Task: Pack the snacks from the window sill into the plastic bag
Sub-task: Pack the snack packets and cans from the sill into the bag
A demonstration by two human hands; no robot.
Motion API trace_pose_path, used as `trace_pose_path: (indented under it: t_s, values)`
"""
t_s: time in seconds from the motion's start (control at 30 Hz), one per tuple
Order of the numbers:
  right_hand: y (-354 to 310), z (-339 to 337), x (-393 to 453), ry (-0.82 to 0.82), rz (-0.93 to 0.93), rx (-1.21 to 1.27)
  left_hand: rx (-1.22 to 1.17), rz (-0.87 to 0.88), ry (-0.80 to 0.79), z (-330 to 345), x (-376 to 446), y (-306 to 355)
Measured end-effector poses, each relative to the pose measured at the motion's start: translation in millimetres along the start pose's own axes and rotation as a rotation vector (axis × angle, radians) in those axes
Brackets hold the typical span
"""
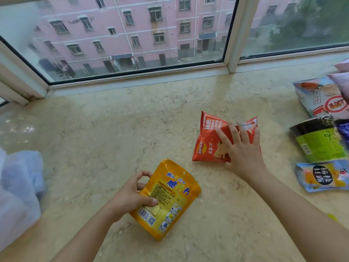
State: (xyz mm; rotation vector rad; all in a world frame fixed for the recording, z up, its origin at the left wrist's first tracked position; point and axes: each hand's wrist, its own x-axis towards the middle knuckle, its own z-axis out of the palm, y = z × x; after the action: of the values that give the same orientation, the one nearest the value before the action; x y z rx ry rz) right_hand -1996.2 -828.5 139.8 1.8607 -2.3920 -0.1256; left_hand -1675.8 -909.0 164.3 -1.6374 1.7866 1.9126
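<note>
Your left hand (132, 193) grips the glossy yellow snack pouch (168, 199), thumb on its face, fingers curled behind its edge. Your right hand (240, 148) lies spread and flat on the crinkled orange crisp packet (209, 140) on the marble window sill (113, 129). Left of your left hand sits the translucent white plastic bag (18, 190); more snack packets (321, 148) lie right of your right hand.
</note>
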Motion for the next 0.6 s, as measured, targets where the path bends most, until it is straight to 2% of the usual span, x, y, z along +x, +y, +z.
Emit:
trace_pose_path:
  t_s: [0.13,0.23,0.4,0.6]
  values:
    - [9.8,-8.0,23.3,-0.161,-0.058,-0.078,-0.138,0.034,0.084,-0.2,-1.6,1.0]
    - [8.5,-2.7,25.9,-0.216,-0.074,-0.062,-0.220,0.069,0.172,3.8,-3.2,4.3]
    - [3.8,4.6,24.4,-0.175,-0.023,0.020,-0.285,0.132,0.215,10.4,-5.1,12.0]
    - [-8.8,-10.4,21.8,-0.138,-0.053,-0.037,-0.318,0.185,0.259,5.0,-11.2,13.0]
